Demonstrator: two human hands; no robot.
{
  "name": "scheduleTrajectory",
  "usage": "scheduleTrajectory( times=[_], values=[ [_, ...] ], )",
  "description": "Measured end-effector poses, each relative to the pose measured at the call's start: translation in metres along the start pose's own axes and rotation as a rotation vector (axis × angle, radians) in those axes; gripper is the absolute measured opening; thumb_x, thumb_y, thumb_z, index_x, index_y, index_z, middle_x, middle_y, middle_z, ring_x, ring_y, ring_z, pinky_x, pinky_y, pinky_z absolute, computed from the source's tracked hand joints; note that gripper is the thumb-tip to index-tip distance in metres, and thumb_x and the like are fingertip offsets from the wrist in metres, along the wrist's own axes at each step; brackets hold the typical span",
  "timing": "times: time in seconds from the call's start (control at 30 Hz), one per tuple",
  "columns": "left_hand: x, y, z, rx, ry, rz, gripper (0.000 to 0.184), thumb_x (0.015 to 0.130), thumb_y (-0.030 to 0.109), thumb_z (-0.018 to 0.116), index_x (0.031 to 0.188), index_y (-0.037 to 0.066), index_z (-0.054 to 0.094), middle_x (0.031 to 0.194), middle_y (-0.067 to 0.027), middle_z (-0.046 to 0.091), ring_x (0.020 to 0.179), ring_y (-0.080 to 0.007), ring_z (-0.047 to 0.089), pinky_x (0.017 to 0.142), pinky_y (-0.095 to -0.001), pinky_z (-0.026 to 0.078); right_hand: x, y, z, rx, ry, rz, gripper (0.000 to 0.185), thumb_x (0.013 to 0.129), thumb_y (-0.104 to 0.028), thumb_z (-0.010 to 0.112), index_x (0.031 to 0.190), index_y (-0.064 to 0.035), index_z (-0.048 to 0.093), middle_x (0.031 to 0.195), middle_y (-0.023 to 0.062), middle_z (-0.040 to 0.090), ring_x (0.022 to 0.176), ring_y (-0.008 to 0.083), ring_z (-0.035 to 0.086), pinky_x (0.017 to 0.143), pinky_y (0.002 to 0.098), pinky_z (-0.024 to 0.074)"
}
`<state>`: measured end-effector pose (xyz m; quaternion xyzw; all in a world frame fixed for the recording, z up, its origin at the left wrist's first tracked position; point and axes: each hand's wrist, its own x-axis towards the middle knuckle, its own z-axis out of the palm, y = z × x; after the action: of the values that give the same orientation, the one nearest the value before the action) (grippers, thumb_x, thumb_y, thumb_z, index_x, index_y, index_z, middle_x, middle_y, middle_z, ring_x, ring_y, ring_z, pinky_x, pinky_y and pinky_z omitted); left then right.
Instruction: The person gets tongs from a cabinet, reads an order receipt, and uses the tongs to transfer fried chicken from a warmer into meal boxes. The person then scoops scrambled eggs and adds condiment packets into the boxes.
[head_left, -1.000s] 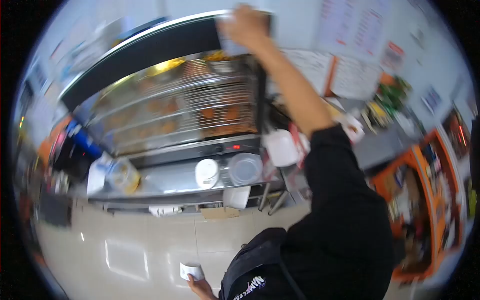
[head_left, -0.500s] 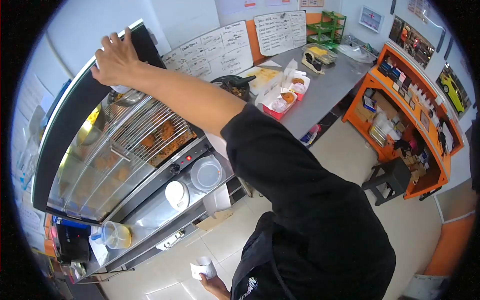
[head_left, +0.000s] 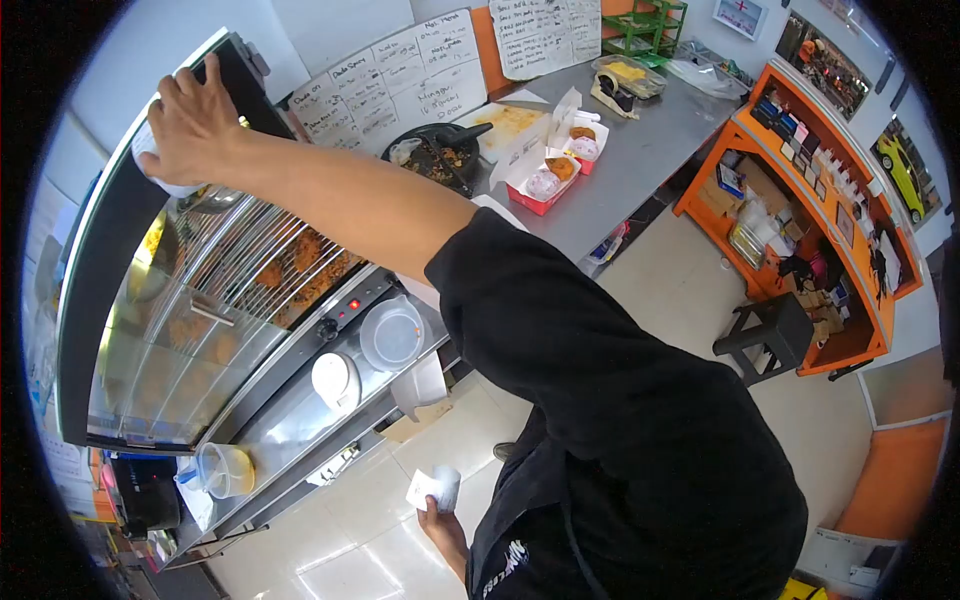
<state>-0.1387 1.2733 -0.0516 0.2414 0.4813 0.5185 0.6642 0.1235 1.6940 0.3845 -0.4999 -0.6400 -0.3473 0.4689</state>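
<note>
My right hand [head_left: 195, 130] reaches across to the top of a glass-fronted food warmer [head_left: 75, 330]. Its fingers curl over a white rounded object [head_left: 150, 160] there, mostly covered by the hand. Below, on the warmer's wire rack [head_left: 235, 265], lie browned fried pieces [head_left: 305, 250]. Low in the view, above the tiled floor, my left hand [head_left: 441, 527] is closed around a roll of white paper [head_left: 445, 487] with a loose end sticking out.
A white round-topped device [head_left: 335, 381] and a clear tub [head_left: 393, 333] stand before the warmer. On the steel counter [head_left: 640, 150] are a black mortar [head_left: 437, 158] and red-white food boxes [head_left: 541, 186]. A black stool [head_left: 765, 335] stands by an orange desk [head_left: 800, 190].
The view has shifted, so the counter and warmer appear slightly higher and further left. My left hand has moved right with the paper roll. My right hand stays at the warmer's top.
</note>
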Motion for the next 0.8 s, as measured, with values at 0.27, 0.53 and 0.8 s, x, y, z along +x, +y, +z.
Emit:
scheduleTrajectory(
  times=[0.27,0.53,0.8],
  values=[
    [0.042,-0.041,0.116,0.251,-0.139,-0.088,0.04,0.089,0.019,0.064,0.12,-0.004,0.053,0.111,-0.012,0.062,0.102,-0.0205,0.058,0.093,-0.036,0.043,0.011,0.024,-0.005,0.095,-0.252,-0.036,0.071,0.086,-0.057,0.039,0.135,-0.0069,0.047,0.14,0.022,0.04,0.134,0.0366,0.03,0.107,0.0679,0.0053],
    [0.064,-0.11,0.389,0.151,-0.118,0.064,0.038,0.09,0.017,0.064,0.121,0.0,0.051,0.109,-0.0083,0.06,0.096,-0.0167,0.056,0.085,-0.0321,0.045,-0.185,0.181,-0.164,1.144,-0.071,-0.083,0.053,0.079,-0.028,0.063,0.123,-0.0011,0.051,0.106,0.0196,0.058,0.105,0.0353,0.053,0.088,0.0507,0.0424],
    [0.131,-0.187,0.579,0.422,-0.427,0.081,0.036,0.09,0.005,0.058,0.123,0.0,0.045,0.11,-0.0109,0.059,0.096,-0.0173,0.058,0.085,-0.0301,0.047,-0.493,0.421,-0.28,1.196,-0.987,1.223,0.043,0.089,-0.016,0.064,0.125,0.0037,0.049,0.113,0.0138,0.06,0.101,0.0148,0.058,0.084,0.0298,0.049]
  ],
)
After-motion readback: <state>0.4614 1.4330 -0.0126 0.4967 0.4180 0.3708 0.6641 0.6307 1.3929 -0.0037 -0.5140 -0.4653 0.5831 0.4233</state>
